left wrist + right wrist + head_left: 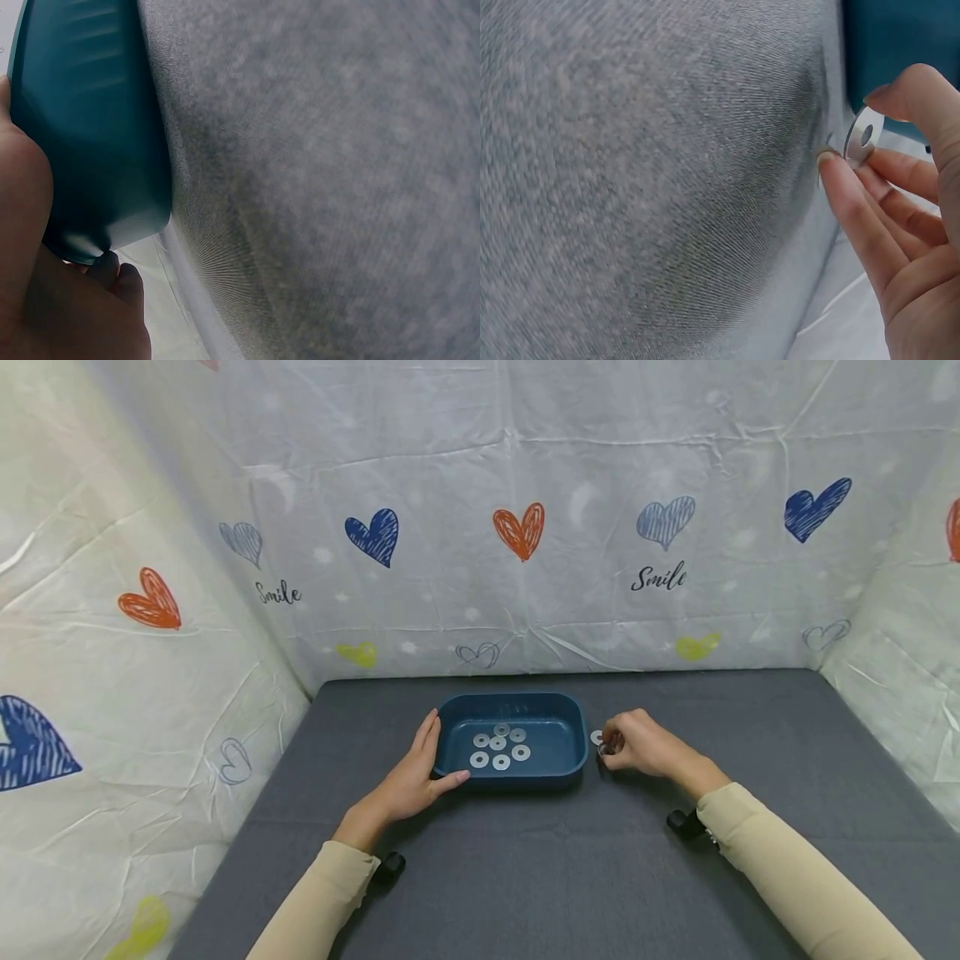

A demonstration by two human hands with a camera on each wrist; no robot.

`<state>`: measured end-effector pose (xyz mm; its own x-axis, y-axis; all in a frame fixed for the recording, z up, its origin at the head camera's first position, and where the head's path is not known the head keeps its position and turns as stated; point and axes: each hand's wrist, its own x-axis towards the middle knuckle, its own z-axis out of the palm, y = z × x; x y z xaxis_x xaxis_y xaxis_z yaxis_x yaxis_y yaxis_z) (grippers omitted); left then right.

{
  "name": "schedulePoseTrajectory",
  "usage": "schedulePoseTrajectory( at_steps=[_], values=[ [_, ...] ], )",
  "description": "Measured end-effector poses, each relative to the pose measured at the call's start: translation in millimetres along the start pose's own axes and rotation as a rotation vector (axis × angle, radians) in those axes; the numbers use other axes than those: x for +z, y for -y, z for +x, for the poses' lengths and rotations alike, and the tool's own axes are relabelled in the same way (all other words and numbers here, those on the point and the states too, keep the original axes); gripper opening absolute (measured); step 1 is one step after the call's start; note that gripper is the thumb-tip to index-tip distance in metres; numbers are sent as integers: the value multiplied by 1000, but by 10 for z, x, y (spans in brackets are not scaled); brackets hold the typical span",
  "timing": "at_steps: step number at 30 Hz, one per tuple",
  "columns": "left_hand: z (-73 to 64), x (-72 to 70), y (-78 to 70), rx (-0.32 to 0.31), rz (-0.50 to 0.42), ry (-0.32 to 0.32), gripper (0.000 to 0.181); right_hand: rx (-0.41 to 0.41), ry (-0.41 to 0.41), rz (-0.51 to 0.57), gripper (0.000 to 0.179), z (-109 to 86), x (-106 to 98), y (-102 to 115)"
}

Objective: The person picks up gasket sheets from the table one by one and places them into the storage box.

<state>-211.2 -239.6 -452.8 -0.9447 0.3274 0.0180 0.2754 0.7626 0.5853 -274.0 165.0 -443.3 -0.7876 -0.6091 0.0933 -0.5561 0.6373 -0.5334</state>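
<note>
A dark blue rectangular tray (551,770) lies on the grey cloth, with several flat metal washers (501,762) spread over its floor. My left hand (408,781) grips the tray's left end, thumb over the near rim and fingers along the side. In the left wrist view the tray's wall (90,135) fills the upper left, beside that hand. Just right of the tray, my right hand (645,745) pinches a washer (864,136) between thumb and fingers, tilted up on edge. Another washer (596,737) shows on the cloth beside the fingertips, partly hidden.
A grey cloth (525,877) covers the table. White sheets printed with hearts (519,531) hang behind it and along both sides. A dark strap mount (684,823) sits under the right wrist, another (388,867) under the left.
</note>
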Motion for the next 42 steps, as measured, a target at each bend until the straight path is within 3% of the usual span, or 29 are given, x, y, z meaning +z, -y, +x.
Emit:
schedulePoseTrajectory(
  at_steps=[32, 42],
  values=[
    [-16, -8, 12, -11, 1, 0, 111, -109, -160, -8, 17, -17, -270, 232],
    [-21, -15, -16, 1, 7, -3, 110, -151, -119, 17, 15, 124, -292, 404]
  ],
)
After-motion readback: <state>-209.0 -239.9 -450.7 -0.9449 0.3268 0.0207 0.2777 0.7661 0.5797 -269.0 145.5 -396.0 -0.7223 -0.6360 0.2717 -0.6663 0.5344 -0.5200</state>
